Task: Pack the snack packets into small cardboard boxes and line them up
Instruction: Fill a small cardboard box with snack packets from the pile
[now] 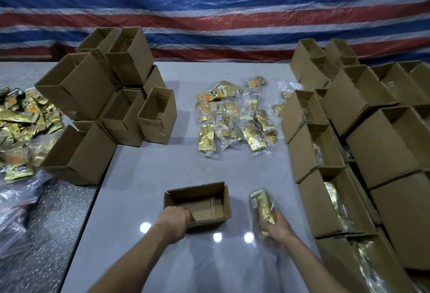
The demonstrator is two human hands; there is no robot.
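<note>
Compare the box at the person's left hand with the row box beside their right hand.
The front box is empty; the row box holds gold packets. The front box stands alone, gripped by the left hand; the row box touches its neighbours. Both are brown cardboard, tops open.

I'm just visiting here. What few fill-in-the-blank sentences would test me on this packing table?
The left hand holds the open box, which is ___ inside. The right hand grips a bundle of ___-coloured packets. The filled boxes line the person's ___ side.
Missing: empty; gold; right.
</note>
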